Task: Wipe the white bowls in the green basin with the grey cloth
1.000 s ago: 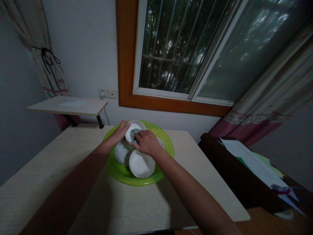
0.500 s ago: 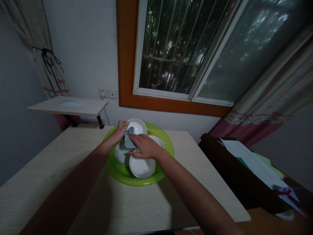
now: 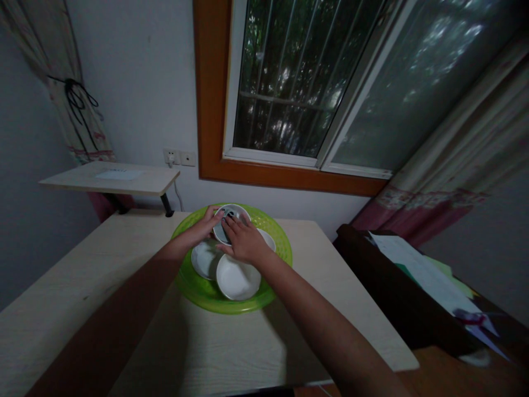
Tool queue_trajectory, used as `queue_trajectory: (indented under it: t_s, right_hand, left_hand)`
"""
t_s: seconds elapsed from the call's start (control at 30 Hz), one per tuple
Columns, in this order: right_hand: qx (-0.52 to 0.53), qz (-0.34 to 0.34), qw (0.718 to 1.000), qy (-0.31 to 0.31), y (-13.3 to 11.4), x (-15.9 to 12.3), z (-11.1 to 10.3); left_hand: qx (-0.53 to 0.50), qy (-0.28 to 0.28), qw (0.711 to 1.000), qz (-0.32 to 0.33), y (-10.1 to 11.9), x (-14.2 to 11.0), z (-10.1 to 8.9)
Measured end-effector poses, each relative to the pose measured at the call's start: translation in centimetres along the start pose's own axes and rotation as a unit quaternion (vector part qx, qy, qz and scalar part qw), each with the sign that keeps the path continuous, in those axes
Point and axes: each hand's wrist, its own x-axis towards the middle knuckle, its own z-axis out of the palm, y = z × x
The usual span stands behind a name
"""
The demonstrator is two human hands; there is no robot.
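Pale wooden table [image 3: 231, 353], bearing one green basket [image 3: 284, 237] with white bowls [image 3: 238, 279]. Upper bowl [image 3: 238, 209]: left rim clamped by fingers of the left hand [image 3: 209, 222]. Grey cloth [image 3: 223, 231]: inside that bowl, beneath extended fingers of the right hand [image 3: 246, 242]; whether they grip it cannot be told.

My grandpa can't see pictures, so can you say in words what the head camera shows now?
A person's left hand holds a white bowl while the right hand lies over a grey cloth inside it. Three more white bowls sit in a round green basket on a pale table by a window.
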Motion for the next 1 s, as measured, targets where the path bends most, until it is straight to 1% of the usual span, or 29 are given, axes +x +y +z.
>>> queue_trajectory:
  t_s: [0.07,0.1,0.23,0.3,0.4,0.53,0.7,0.77,0.87,0.93,1.0]
  right_hand:
    - [-0.009,0.018,1.000,0.006,0.1,0.0,0.2]
    - [-0.013,0.028,0.999,0.009,0.1,0.0,0.2]
    - [-0.025,0.058,0.998,0.007,0.1,0.2,-0.6]
    - [-0.028,0.065,0.997,-0.006,0.0,0.4,-1.4]
    - [-0.030,0.068,0.996,-0.040,-0.3,0.7,-2.5]
    - [-0.031,0.036,0.996,-0.073,-0.5,0.8,-3.0]
    - [-0.001,-0.024,0.997,-0.075,0.2,0.6,-2.4]
    - [0.028,-0.048,0.997,-0.062,0.5,0.6,-2.0]
    - [0.068,-0.074,0.995,-0.025,0.7,0.4,-1.3]
    - [0.078,-0.078,0.994,-0.003,0.7,0.3,-0.8]
    - [0.071,-0.066,0.995,0.009,0.6,0.2,-0.5]
  left_hand:
    - [-0.016,-0.036,0.999,-0.017,-0.2,0.1,-0.1]
    - [-0.019,-0.043,0.999,-0.023,-0.2,0.2,-0.2]
    - [-0.003,-0.022,1.000,-0.010,-0.3,0.4,-0.5]
    - [0.004,-0.017,1.000,0.002,-0.1,0.4,-0.6]
    - [0.007,-0.009,1.000,0.002,0.1,0.4,-0.7]
    - [0.024,-0.005,1.000,-0.011,0.6,0.2,-0.7]
    - [0.037,-0.001,0.999,-0.014,0.6,0.2,-0.6]
    - [0.033,-0.007,0.999,-0.015,0.3,0.3,-0.6]
    - [0.034,-0.014,0.999,-0.005,-0.1,0.5,-0.6]
    - [0.023,-0.021,0.999,0.011,-0.5,0.5,-0.7]
    - [-0.002,-0.036,0.999,0.025,-0.7,0.6,-0.6]
